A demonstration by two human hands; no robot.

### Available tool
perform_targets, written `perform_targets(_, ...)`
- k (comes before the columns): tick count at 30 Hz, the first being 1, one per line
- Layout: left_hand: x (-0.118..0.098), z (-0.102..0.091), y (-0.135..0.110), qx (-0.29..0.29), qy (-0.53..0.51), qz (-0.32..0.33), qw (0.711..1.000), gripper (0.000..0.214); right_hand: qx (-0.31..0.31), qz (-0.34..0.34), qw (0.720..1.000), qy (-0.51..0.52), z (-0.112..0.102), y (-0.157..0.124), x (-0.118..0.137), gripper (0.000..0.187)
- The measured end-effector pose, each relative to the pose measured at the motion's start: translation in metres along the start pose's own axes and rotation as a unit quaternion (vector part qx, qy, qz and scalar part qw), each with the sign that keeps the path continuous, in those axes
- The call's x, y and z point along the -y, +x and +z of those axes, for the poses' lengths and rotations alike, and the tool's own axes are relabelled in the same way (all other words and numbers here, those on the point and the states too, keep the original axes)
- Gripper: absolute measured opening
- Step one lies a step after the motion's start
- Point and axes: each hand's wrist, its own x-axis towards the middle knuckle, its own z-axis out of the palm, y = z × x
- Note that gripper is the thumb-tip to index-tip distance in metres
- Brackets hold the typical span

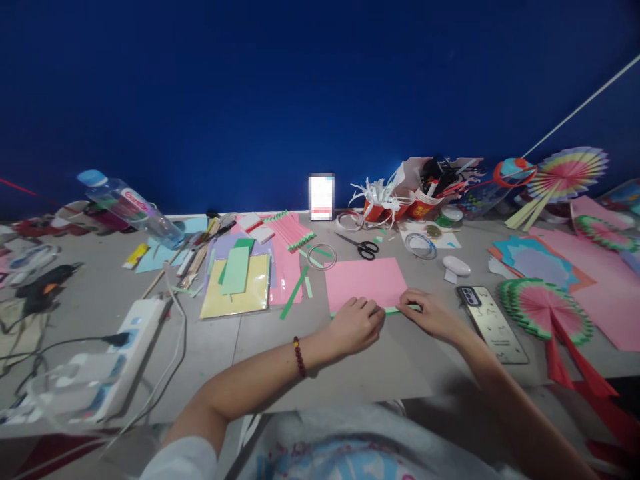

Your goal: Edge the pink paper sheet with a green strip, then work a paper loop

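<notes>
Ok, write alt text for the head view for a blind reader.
A person's left hand and right hand touch the green near edge of a pink paper sheet on a gray table. Black scissors lie beyond it; a smartphone and a pink-and-green paper fan lie to the right.

Screen [321,197] — blurred; green strip [391,310] — partly hidden by left fingers [373,315].

Light: dim, diffuse across the worktop [380,373] | Wall [250,87]: darkens toward upper corners | Screen [321,195], back edge: glaring white, pixelated | Power strip [131,353], left front corner: soft shadow | Bottle [137,207], left end: I see it lens-stretched, slightly blurred
</notes>
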Motion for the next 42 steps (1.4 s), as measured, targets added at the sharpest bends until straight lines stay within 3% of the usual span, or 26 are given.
perform_targets(42,-0.0037,0.0006,0.0022,-0.001,0.037,0.007,0.999,0.027,-0.004,0.004,1.000,0.000,0.0023,-0.0003,-0.0003,0.027)
